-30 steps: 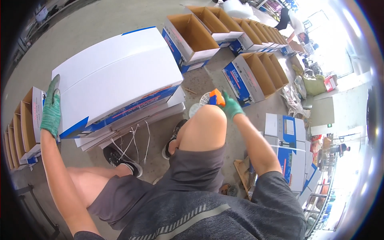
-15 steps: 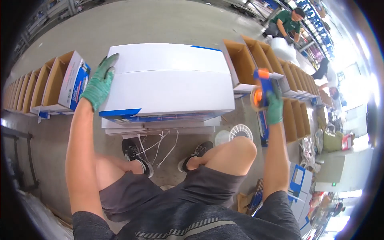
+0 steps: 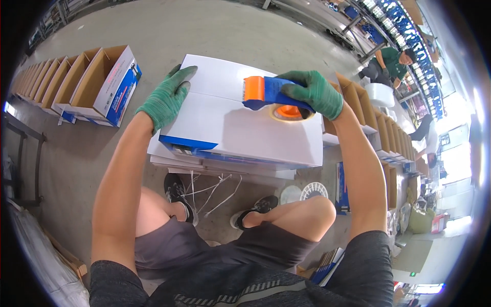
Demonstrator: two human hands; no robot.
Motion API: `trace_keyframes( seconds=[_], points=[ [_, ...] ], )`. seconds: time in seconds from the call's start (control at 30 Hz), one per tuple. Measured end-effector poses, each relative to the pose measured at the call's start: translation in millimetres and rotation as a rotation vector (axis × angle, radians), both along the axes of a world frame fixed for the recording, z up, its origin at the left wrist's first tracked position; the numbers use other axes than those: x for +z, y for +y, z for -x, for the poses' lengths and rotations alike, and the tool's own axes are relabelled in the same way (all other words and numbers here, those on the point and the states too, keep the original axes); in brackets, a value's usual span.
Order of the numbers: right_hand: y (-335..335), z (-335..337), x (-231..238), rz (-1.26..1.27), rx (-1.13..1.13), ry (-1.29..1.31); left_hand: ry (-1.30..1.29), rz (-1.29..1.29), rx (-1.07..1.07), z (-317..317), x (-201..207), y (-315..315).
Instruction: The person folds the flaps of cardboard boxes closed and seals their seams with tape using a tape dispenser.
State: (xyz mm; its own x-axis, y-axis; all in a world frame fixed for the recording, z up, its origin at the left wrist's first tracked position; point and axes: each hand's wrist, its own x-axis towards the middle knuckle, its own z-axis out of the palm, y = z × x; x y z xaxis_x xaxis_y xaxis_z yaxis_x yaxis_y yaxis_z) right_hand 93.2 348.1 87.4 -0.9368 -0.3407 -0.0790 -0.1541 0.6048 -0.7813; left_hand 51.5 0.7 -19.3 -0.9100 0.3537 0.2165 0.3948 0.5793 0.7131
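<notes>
A white carton [image 3: 235, 110] with blue trim lies in front of me, its top flaps meeting along a seam. My left hand [image 3: 166, 100], in a green glove with dark fingertips, rests along the carton's left edge, fingers stretched and thumb apart. A blue and orange tape dispenser [image 3: 273, 92] is over the right half of the carton top, with a tape roll at its near side. My right hand [image 3: 314, 92], gloved alike, is closed round the dispenser's handle. Whether the dispenser's orange head touches the seam, I cannot tell.
Flattened cardboard [image 3: 220, 170] lies under the carton, with white straps [image 3: 215, 192] hanging by my shoes. Rows of open cartons stand at left [image 3: 97, 84] and right [image 3: 381, 128]. A white round basket [image 3: 313, 192] sits near my knee. A co-worker [image 3: 394, 64] sits at far right.
My right hand has brought the tape dispenser leftward from beside the carton to above its top. The left hand still rests at the carton's left edge. The whole view has shifted somewhat.
</notes>
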Motion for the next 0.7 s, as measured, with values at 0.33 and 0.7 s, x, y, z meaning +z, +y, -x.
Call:
trace_keyframes(
  seconds=[0.33, 0.7],
  points=[
    [23, -11, 0, 0.079, 0.019, -0.171, -0.582, -1.046, -0.065, -49, 42, 65],
    [30, -4, -11, 0.127, 0.039, -0.125, -1.176, -1.173, -0.081, -63, 43, 127]
  ],
)
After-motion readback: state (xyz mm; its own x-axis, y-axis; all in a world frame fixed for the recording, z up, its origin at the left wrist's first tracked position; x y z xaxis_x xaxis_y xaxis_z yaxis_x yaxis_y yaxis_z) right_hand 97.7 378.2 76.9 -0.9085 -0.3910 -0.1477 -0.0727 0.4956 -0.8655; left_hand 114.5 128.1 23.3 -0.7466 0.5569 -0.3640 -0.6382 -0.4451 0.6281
